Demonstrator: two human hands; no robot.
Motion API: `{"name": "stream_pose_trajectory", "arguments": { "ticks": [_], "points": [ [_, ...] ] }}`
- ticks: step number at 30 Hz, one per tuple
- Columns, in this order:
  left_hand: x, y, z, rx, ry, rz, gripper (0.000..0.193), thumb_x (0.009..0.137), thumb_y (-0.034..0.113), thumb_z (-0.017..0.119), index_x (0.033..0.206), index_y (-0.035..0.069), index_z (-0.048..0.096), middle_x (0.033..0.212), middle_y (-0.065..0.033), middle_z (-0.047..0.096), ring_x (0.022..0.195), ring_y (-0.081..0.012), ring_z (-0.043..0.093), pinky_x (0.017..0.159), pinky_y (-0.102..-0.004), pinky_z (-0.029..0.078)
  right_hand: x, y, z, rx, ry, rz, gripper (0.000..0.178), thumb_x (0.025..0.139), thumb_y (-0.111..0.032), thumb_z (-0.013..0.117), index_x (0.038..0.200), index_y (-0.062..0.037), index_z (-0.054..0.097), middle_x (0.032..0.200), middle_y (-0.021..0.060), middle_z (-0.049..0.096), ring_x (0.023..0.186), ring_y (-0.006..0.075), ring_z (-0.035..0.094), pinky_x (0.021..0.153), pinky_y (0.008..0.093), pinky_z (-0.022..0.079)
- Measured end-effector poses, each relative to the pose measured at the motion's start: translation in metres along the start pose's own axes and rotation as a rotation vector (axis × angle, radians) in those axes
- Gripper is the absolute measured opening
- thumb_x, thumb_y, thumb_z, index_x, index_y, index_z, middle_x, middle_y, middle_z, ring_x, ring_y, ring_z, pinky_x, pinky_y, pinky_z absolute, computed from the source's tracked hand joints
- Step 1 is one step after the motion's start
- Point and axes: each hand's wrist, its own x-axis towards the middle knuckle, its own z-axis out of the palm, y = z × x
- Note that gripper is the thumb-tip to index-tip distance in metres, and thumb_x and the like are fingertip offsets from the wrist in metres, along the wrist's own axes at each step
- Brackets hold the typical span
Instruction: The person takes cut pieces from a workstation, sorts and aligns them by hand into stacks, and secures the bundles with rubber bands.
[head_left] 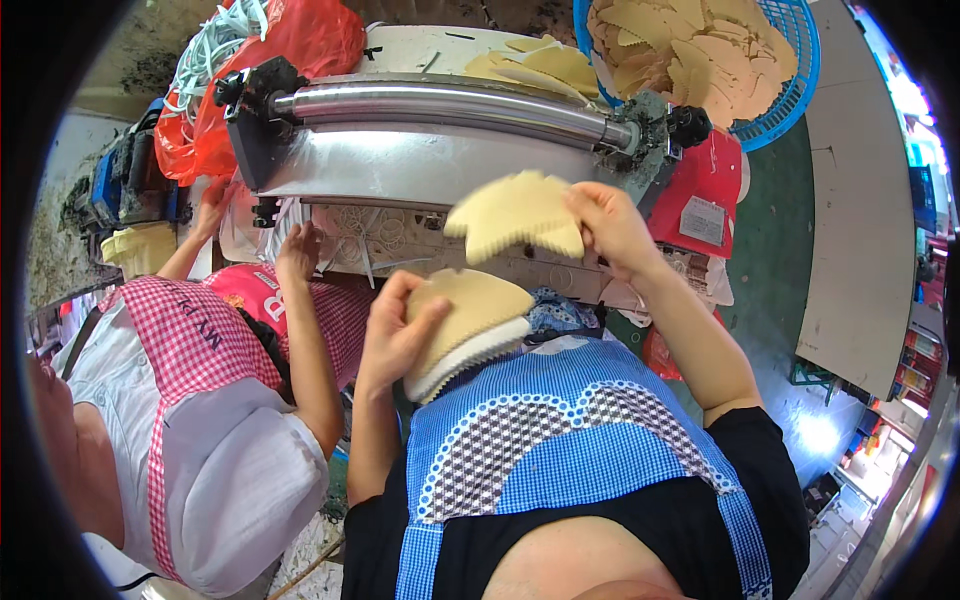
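Observation:
My left hand point(405, 325) is closed on a stack of flat cut pieces point(470, 312) with zigzag edges, tan on top and white below, held in front of my blue checked apron point(560, 430). Farther up and to the right, my right hand point(610, 228) pinches the right end of several cream cut pieces point(518, 215) with serrated edges. These are slightly blurred and sit just above the stack, apart from it. Behind them is a machine with a long shiny metal roller point(450, 102) over a smooth metal plate point(420, 165).
A blue basket point(808, 70) heaped with tan cut pieces point(690, 50) stands at the back right. More cream pieces point(535, 68) lie behind the roller. A red plastic bag point(315, 45) with white strips is at the back left. Beside me on the left sits a co-worker point(220, 400), hands near white strips.

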Motion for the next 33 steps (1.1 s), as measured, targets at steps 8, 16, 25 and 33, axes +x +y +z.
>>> {"name": "stream_pose_trajectory", "arguments": {
  "ticks": [8,16,25,33],
  "points": [
    [0.021,0.003,-0.007,0.103,-0.025,-0.074,0.020,0.087,0.017,0.065,0.089,0.001,0.055,0.078,-0.0016,0.060,0.072,-0.0049,0.054,0.063,-0.0202,0.045,0.008,0.003,-0.003,0.228,-0.033,-0.028,0.014,0.093,-0.016,0.053,0.094,-0.0044,0.059,0.082,0.0033,0.063,0.069,0.0069,0.058,0.064,0.0184,0.048],
    [0.039,-0.009,0.017,0.026,-0.099,-0.105,0.036,0.085,0.021,0.067,0.110,-0.001,0.054,0.094,-0.0073,0.061,0.085,-0.0095,0.058,0.074,-0.0236,0.048,-0.013,0.002,0.011,0.340,0.047,0.037,0.016,0.094,-0.013,0.047,0.097,-0.0022,0.059,0.082,0.0077,0.064,0.068,0.0069,0.059,0.060,0.0177,0.050],
    [0.004,-0.020,-0.018,-0.046,0.018,-0.091,0.016,0.091,0.013,0.059,0.099,0.001,0.051,0.091,-0.0046,0.060,0.080,-0.0076,0.057,0.068,-0.0203,0.048,-0.023,0.018,0.027,0.179,0.179,-0.236,0.023,0.095,-0.010,0.043,0.109,0.0039,0.054,0.095,0.0134,0.066,0.087,0.0205,0.065,0.077,0.0282,0.053],
    [-0.028,-0.043,-0.055,-0.182,0.225,-0.047,0.011,0.094,0.014,0.054,0.093,0.003,0.052,0.086,-0.0015,0.061,0.073,-0.0035,0.055,0.063,-0.0174,0.046,0.025,0.128,0.033,-1.057,-0.209,-0.271,0.019,0.077,-0.011,0.060,0.096,-0.0056,0.063,0.093,0.0105,0.065,0.087,0.0310,0.062,0.077,0.0411,0.050]
  ]
}}
